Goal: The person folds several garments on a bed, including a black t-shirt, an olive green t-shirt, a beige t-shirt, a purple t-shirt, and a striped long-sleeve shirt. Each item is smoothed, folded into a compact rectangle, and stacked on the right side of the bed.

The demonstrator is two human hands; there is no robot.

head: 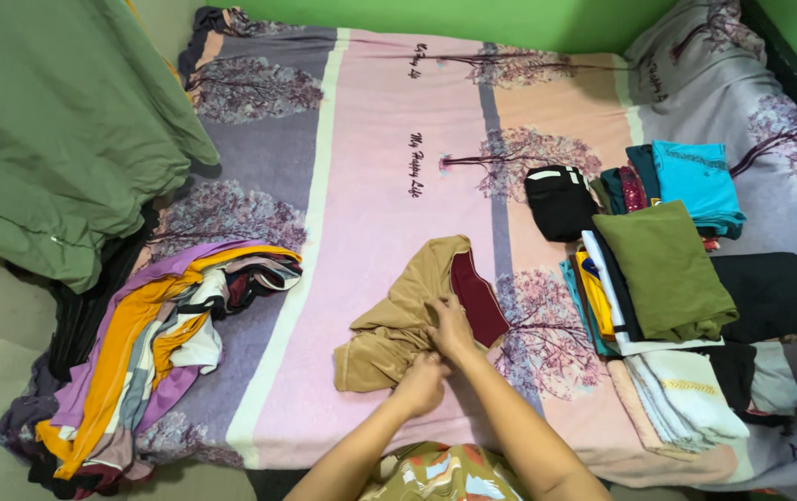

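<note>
Now — left hand (pixel 420 382) gripping tan garment (pixel 398 315) | right hand (pixel 449 329) pinching it — on bed (pixel 361 186)

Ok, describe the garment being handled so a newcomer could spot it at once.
On the pink patterned bedsheet, between a messy pile and folded stacks, lies the tan garment under both hands. Only it is tan with a maroon lining.
</note>
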